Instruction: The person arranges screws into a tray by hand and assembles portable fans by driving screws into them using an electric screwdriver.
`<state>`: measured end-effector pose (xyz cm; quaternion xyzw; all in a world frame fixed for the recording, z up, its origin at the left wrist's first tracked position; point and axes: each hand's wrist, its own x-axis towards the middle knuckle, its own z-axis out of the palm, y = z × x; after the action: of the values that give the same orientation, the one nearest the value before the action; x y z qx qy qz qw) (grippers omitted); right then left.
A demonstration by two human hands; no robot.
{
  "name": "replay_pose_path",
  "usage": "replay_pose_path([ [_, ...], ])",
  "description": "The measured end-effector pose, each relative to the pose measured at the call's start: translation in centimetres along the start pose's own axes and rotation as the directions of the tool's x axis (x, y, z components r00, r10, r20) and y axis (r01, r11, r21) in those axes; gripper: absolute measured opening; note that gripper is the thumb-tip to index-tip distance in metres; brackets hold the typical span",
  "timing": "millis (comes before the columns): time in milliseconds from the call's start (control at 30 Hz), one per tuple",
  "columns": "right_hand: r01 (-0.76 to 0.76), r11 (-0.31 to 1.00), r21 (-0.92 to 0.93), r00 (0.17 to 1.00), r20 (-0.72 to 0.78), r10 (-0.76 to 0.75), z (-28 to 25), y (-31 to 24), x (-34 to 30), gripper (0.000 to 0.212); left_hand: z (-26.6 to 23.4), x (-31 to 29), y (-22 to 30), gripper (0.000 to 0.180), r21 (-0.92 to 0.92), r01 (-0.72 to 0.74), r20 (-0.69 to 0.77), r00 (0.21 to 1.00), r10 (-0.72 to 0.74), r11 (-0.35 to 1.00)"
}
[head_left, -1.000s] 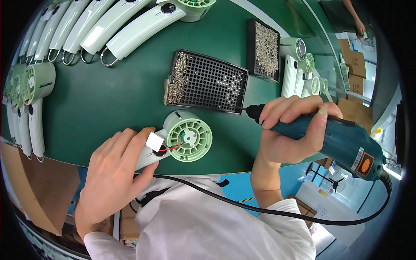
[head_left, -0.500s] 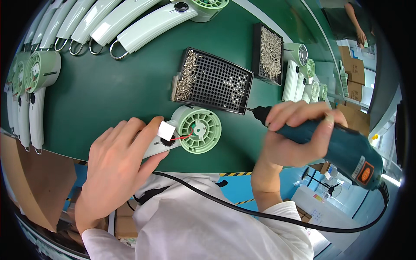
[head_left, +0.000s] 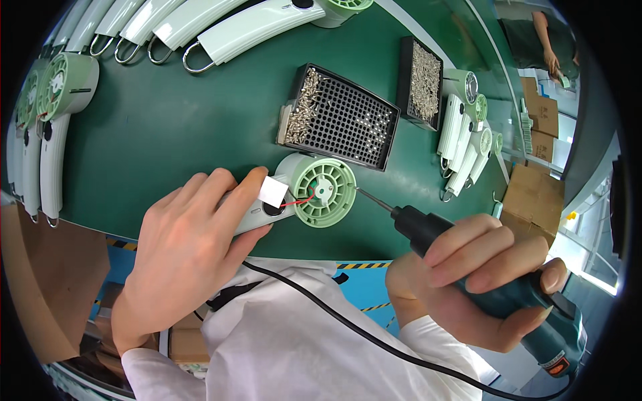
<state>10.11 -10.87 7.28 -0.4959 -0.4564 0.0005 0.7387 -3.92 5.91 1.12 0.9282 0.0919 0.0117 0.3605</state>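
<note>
My left hand (head_left: 190,240) is closed around the pale handle of a handheld appliance whose round, light-green slotted head (head_left: 328,214) faces up. Two red wires run from the handle into the head's centre, and a white square piece (head_left: 273,192) sits beside my index finger. In my right hand (head_left: 485,277) is a dark teal electric screwdriver (head_left: 428,230), its thin bit pointing at the head's right rim. Whether the bit touches the rim, or carries a screw, I cannot tell. Just beyond the head lies a black perforated screw tray (head_left: 344,110) with loose screws heaped at its left end.
Another black box (head_left: 406,80) full of screws stands farther right. Similar appliances line the far left (head_left: 261,30), the left edge (head_left: 53,147) and the right side (head_left: 451,127) of the green table. A black cord (head_left: 321,314) crosses before my body. Another person (head_left: 545,47) is at far right.
The screwdriver has swung from the screw tray's near right corner toward me, its bit now at the appliance head's right rim. My left hand keeps its hold. The whole view has shifted slightly.
</note>
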Motion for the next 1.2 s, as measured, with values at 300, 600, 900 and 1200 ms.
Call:
replay_pose_path([
  [300, -0.109, 0.992, -0.065, 0.992, 0.053, 0.113, 0.2, 0.8, -0.3, 0.034, 0.0, -0.3, -0.2, 0.053, 0.001, -0.014, 0.000, 1.000, 0.014, 1.000],
  [600, -0.171, 0.970, -0.175, 0.983, 0.040, 0.180, 1.0, 1.7, -0.9, 0.028, 0.2, -0.4, -0.6, 0.055, -0.003, -0.016, 0.009, 1.000, 0.016, 1.000],
  [900, -0.210, 0.959, -0.191, 0.977, -0.007, 0.213, 1.0, 2.1, -1.0, 0.023, 0.4, -0.3, -0.9, 0.054, 0.022, -0.083, -0.036, 0.996, 0.084, 0.996],
  [1200, -0.163, 0.978, -0.133, 0.985, 0.032, 0.169, 0.6, 2.3, -0.9, 0.025, 0.2, -0.3, -0.4, 0.055, 0.014, -0.003, 0.024, 1.000, 0.003, 1.000],
])
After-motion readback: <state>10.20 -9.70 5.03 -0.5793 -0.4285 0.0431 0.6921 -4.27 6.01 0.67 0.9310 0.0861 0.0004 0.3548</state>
